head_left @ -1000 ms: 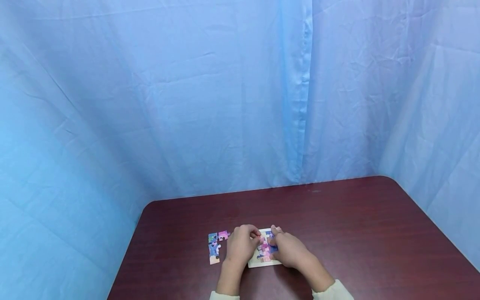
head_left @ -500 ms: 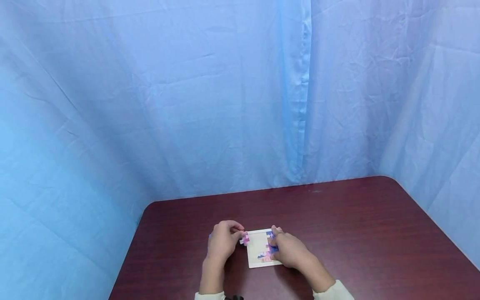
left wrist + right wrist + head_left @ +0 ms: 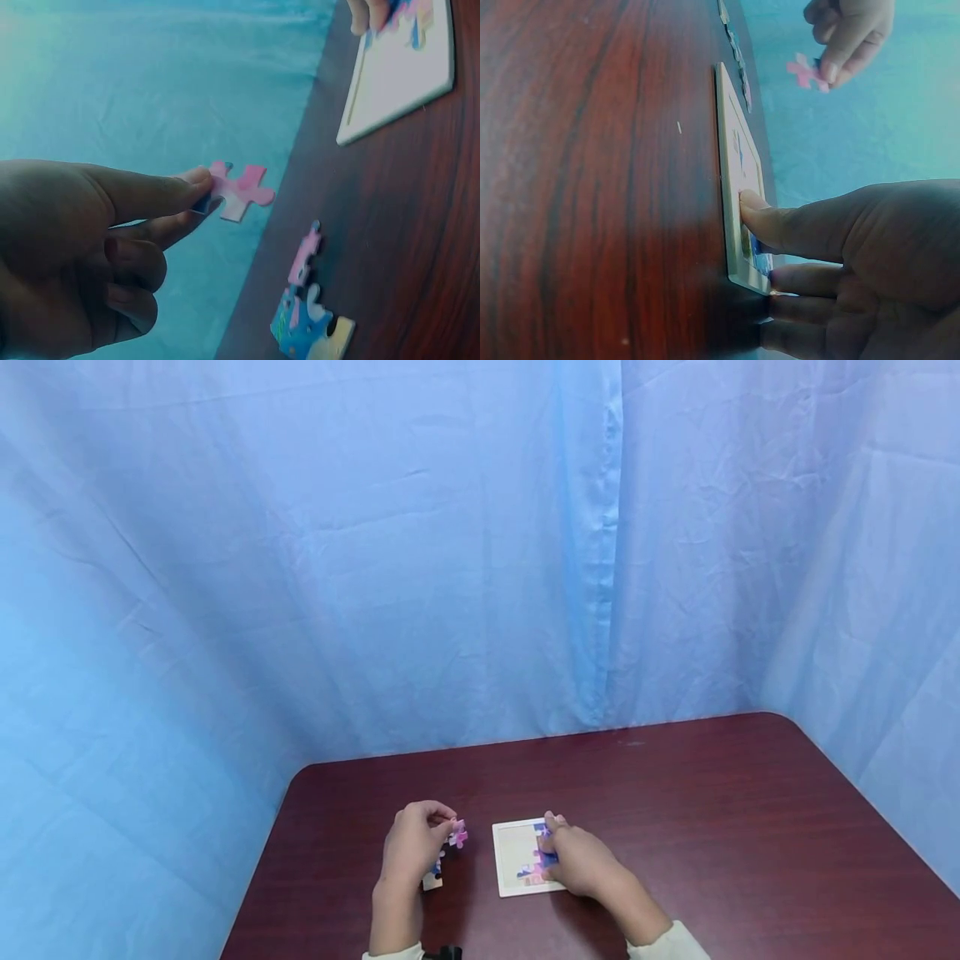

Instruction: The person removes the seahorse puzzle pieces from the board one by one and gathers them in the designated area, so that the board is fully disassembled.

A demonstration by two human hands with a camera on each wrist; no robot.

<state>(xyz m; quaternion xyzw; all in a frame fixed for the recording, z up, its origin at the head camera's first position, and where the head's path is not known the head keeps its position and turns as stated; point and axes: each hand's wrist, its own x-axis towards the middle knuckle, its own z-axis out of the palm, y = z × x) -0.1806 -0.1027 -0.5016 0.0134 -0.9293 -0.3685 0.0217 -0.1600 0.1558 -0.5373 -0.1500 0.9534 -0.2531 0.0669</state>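
Note:
My left hand pinches a pink jigsaw puzzle piece between thumb and forefinger, raised above the table on the left. Below it lie loose jigsaw pieces, blue and cream ones and a pink one, partly hidden by the hand in the head view. A pale square puzzle tray lies to the right, with joined pieces along its right side and a bare left part. Over that right side my right hand rests, thumb pressing on the tray, other fingers near its edge.
The dark red-brown table extends far to the right and behind the tray. Light blue curtains hang along its back and sides. A small black object shows at the left cuff.
My left hand has lifted the pink piece out of the tray and carried it left, over the loose pieces. More of the tray's bare base shows. My right hand stays in place.

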